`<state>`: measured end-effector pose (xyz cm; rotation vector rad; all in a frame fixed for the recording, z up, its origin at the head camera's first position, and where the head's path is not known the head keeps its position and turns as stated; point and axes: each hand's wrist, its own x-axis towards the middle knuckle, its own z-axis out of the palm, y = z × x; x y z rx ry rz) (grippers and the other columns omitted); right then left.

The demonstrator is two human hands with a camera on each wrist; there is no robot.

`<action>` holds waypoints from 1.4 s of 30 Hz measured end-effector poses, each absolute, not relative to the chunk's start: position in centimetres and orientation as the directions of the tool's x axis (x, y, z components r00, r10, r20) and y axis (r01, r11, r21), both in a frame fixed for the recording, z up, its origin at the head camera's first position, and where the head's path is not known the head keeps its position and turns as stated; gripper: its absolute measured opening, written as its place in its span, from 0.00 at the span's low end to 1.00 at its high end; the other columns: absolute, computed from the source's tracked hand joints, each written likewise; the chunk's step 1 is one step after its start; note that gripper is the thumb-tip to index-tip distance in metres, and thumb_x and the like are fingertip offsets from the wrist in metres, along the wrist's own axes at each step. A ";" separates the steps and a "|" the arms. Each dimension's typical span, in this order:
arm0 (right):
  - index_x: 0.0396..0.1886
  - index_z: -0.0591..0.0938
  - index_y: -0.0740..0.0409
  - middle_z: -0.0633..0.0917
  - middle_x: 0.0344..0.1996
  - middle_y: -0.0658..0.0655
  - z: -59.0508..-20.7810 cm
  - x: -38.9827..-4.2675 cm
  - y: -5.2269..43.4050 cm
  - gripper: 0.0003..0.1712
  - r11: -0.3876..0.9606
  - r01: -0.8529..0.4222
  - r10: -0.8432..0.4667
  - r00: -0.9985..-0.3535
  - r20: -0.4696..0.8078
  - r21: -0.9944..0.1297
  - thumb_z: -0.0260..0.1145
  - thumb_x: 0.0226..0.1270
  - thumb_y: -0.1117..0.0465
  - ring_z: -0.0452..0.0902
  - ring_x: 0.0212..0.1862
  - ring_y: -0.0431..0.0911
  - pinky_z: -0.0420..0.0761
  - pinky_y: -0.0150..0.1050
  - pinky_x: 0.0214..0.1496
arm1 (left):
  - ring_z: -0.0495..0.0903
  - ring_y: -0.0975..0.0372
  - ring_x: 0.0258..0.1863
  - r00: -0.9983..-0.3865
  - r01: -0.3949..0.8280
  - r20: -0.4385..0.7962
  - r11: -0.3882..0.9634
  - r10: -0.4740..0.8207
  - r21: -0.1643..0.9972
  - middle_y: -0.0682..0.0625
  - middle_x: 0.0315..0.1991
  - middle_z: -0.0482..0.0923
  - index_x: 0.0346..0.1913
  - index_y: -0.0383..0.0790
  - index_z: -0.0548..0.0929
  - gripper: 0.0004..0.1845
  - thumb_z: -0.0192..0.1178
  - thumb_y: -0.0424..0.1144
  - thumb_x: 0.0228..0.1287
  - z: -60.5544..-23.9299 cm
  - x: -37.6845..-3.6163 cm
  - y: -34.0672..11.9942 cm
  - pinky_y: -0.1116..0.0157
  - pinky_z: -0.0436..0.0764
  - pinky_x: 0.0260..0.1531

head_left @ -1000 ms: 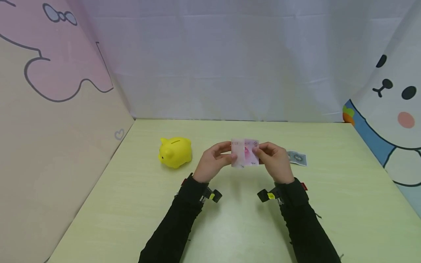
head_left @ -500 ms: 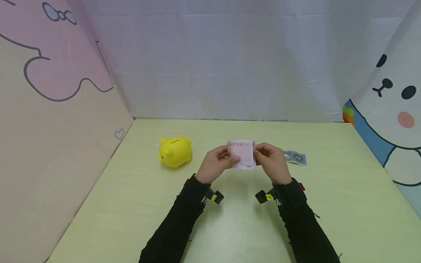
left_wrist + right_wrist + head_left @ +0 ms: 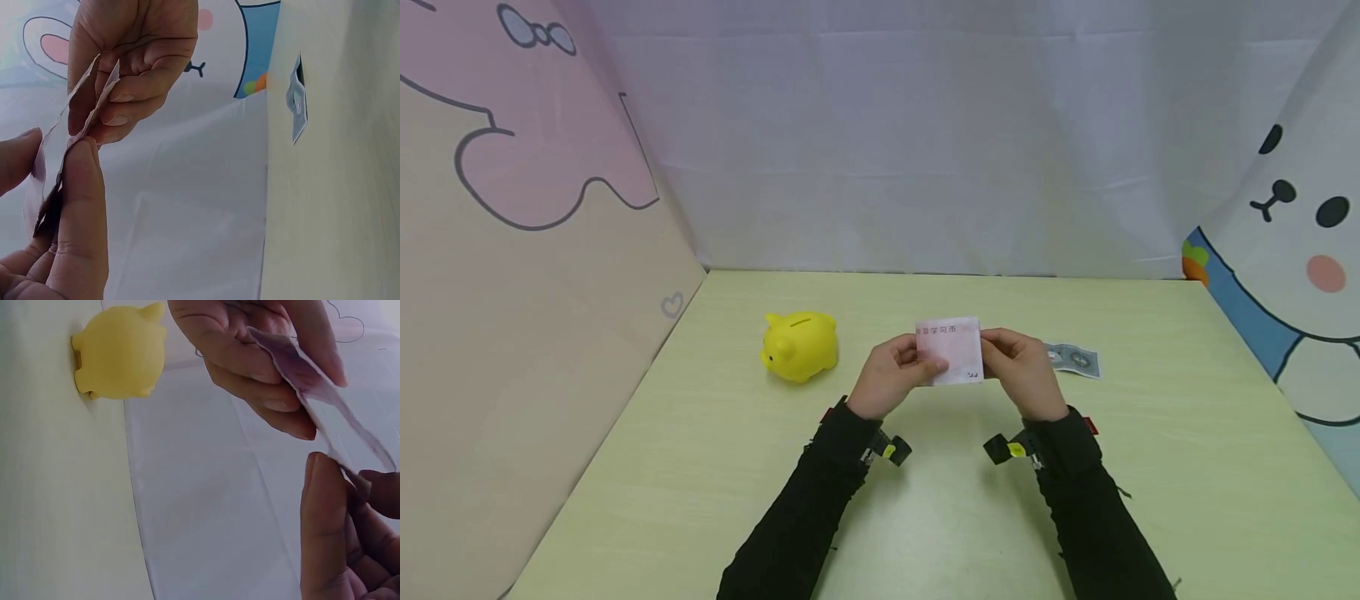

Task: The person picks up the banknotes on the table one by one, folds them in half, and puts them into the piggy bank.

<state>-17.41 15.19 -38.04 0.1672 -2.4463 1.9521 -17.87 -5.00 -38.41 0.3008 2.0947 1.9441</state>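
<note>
Pink note (image 3: 957, 343), doubled over with free ends apart, is held above the table (image 3: 951, 533) toward the far edge, left hand (image 3: 886, 377) and right hand (image 3: 1024, 372) each pinching it thumb to fingers, ends best squared up before creasing.

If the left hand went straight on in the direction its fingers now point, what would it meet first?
Past the pink note it pinches, probably the right hand, which holds the note's opposite side; the exact depth is unclear.
</note>
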 end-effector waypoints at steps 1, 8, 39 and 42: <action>0.54 0.80 0.71 0.86 0.40 0.55 -38.0 -17.4 15.3 0.20 0.205 -0.086 -0.086 -0.994 0.070 -0.975 0.57 0.76 0.58 0.83 0.33 0.38 0.85 0.31 0.40 | 0.84 0.58 0.43 -0.944 -0.029 -0.054 0.080 0.326 0.996 0.38 0.52 0.82 0.59 0.34 0.78 0.20 0.65 0.33 0.64 -38.4 -17.9 -5.0 0.60 0.85 0.48; 0.53 0.79 0.73 0.84 0.34 0.45 -37.7 -17.3 15.5 0.26 0.127 -0.079 -0.115 -0.991 0.065 -0.989 0.54 0.77 0.52 0.83 0.34 0.41 0.86 0.34 0.40 | 0.84 0.57 0.44 -0.948 -0.035 -0.058 0.078 0.312 0.996 0.38 0.53 0.83 0.59 0.34 0.78 0.21 0.65 0.32 0.64 -38.3 -17.8 -5.0 0.61 0.85 0.47; 0.49 0.81 0.73 0.88 0.35 0.51 -38.1 -17.5 15.2 0.18 0.179 -0.088 -0.134 -0.989 0.064 -0.980 0.65 0.69 0.61 0.84 0.32 0.40 0.86 0.33 0.39 | 0.84 0.59 0.39 -0.965 0.003 -0.032 0.130 0.260 0.991 0.40 0.47 0.85 0.53 0.35 0.82 0.14 0.63 0.36 0.67 -38.5 -18.1 -5.5 0.62 0.86 0.45; 0.48 0.82 0.73 0.88 0.35 0.51 -38.1 -17.4 15.1 0.17 0.175 -0.086 -0.129 -0.990 0.064 -0.981 0.65 0.69 0.61 0.84 0.32 0.40 0.86 0.34 0.39 | 0.84 0.59 0.39 -0.969 0.008 -0.024 0.129 0.247 0.992 0.40 0.47 0.86 0.52 0.35 0.82 0.14 0.63 0.36 0.66 -38.5 -18.1 -5.5 0.62 0.86 0.45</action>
